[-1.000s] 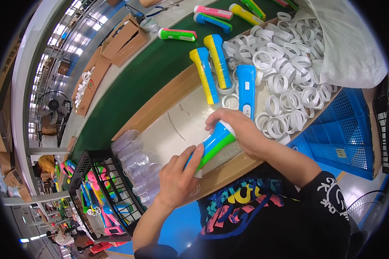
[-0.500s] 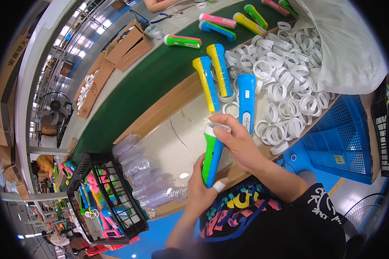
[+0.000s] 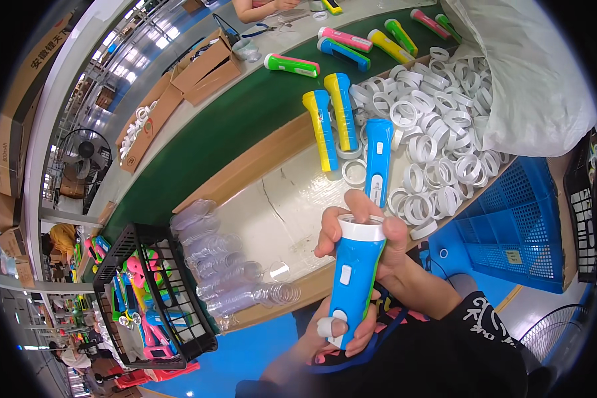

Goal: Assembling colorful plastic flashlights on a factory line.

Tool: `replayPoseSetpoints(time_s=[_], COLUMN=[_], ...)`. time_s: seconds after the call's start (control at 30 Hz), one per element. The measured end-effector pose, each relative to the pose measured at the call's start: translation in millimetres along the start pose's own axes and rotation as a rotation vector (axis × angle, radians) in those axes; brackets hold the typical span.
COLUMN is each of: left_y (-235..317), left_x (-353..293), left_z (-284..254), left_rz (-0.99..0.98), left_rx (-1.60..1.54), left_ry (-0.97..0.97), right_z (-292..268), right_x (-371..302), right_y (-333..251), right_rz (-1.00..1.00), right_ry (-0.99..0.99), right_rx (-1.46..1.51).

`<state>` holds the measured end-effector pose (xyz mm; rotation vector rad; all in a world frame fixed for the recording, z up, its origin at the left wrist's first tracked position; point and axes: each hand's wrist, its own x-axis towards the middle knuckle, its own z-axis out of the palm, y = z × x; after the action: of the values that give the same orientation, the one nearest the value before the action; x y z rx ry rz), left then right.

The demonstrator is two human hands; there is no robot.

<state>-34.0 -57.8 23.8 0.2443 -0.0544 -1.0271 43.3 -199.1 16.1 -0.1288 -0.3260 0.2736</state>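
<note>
A blue flashlight [image 3: 359, 268] with a white ring round its head is held upright, close to me, its switch side facing up. My left hand [image 3: 315, 339] is closed round the lower end, with the thumb, wrapped in a white band, by the lower switch. My right hand [image 3: 399, 255] grips the head, fingers round the white ring [image 3: 361, 229]. A sliver of green shows along the flashlight's right edge. Just beyond lie another blue flashlight [image 3: 379, 156] and two yellow-and-blue flashlights [image 3: 322, 129], [image 3: 340, 109].
Many loose white rings [image 3: 438, 119] heap at the right under a white plastic bag [image 3: 537, 79]. Stacked clear discs [image 3: 225, 272] lie at the left of the cardboard tray [image 3: 229, 169]. More flashlights [image 3: 292, 65] rest on the green surface. A black crate [image 3: 196, 318] and a blue crate [image 3: 511, 225] flank me.
The flashlight has come nearer and turned, so its blue switch side faces up instead of its green-and-blue edge. My right hand has shifted from its top to round the head.
</note>
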Motion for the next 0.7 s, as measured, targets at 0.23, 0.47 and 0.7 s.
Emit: replayPoseSetpoints(time_s=[0.23,0.47,0.7], left_y=[13.2,46.2,49.9], left_x=[8.9,8.1,17.2], left_z=[-23.8,-38.9,-39.8], left_rz=[0.28,0.264,0.092], left_rx=[1.49,0.4,0.225], left_ry=[0.699,0.588,0.586], right_z=[-4.8,-11.6,-25.5], right_x=[-8.3,2.7,7.1], right_y=[-5.5,-14.9,-19.4], right_rz=[-0.124,0.056,0.117], right_ry=[0.25,0.518,0.478], right_rx=[-0.65,-0.523,-0.746])
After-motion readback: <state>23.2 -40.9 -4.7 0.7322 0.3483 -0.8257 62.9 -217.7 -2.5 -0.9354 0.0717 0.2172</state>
